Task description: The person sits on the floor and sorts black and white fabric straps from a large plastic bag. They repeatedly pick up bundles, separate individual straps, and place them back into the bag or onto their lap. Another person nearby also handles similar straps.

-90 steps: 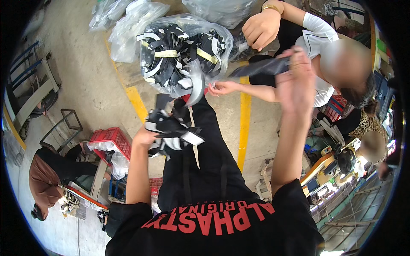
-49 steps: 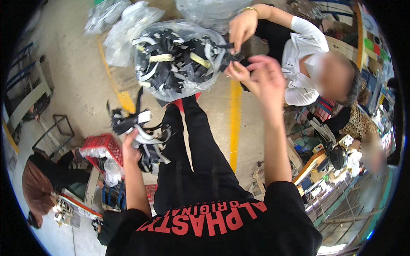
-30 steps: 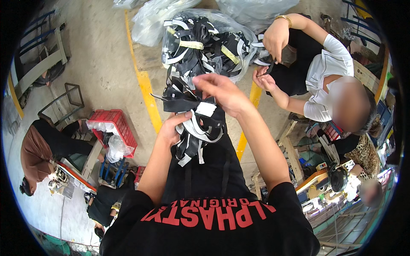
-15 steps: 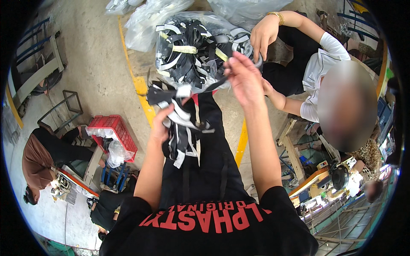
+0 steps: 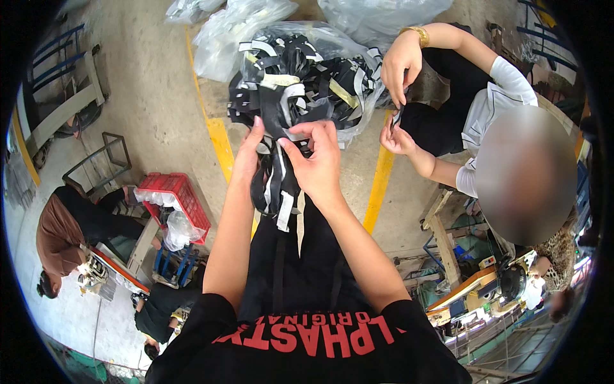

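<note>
Between my two hands hangs a bundle of black and white fabric strips point(image 5: 275, 182), its loose ends dangling over my dark trousers. My left hand point(image 5: 244, 157) is closed around the bundle's left side, thumb pointing up. My right hand point(image 5: 318, 160) has its thumb and fingers bent in at the bundle's upper right, closed on the strips there; the exact piece pinched is hard to make out. Just beyond sits a clear plastic bag point(image 5: 323, 31) heaped with loose black and white strips point(image 5: 300, 64), some tied with pale yellow bands point(image 5: 344, 93).
At the right a person in a white shirt point(image 5: 476, 121) holds a small dark strip point(image 5: 398, 116) in both hands, close to the bag. More plastic bags point(image 5: 236, 32) lie at the back. A red crate point(image 5: 185, 198) with plastic stands left; benches and other seated people flank both sides.
My right hand has come down and left from near the co-worker's hand to the bundle. The bundle has shifted, and the co-worker's hands now meet at a small strip.
</note>
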### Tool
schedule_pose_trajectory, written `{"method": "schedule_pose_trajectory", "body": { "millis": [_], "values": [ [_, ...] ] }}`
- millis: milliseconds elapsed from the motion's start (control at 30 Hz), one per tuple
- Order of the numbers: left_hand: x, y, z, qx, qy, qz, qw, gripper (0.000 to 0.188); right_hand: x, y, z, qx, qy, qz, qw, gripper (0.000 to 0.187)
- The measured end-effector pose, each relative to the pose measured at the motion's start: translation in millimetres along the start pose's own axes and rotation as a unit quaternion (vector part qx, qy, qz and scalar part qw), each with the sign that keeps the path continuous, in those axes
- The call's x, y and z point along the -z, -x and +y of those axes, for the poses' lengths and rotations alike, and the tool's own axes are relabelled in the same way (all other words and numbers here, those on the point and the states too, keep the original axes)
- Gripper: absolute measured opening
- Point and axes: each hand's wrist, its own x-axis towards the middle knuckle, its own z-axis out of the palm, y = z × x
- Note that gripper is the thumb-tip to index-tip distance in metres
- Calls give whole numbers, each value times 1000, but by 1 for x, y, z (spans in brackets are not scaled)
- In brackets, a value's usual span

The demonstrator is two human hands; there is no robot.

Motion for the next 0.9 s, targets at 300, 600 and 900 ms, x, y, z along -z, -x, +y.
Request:
{"method": "schedule_pose_trajectory", "body": {
  "millis": [300,600,900],
  "values": [
    [16,0,-6,-24,-48,26,998,65,-7,9,39,54,218,19,974,110],
    [1,13,-21,-36,-125,-175,976,84,0,24,41,-153,-255,-163,941,85],
    [-46,-56,0,-257,-424,-138,857,28,66,10,66,-291,-277,37,915,52]
  ]
}}
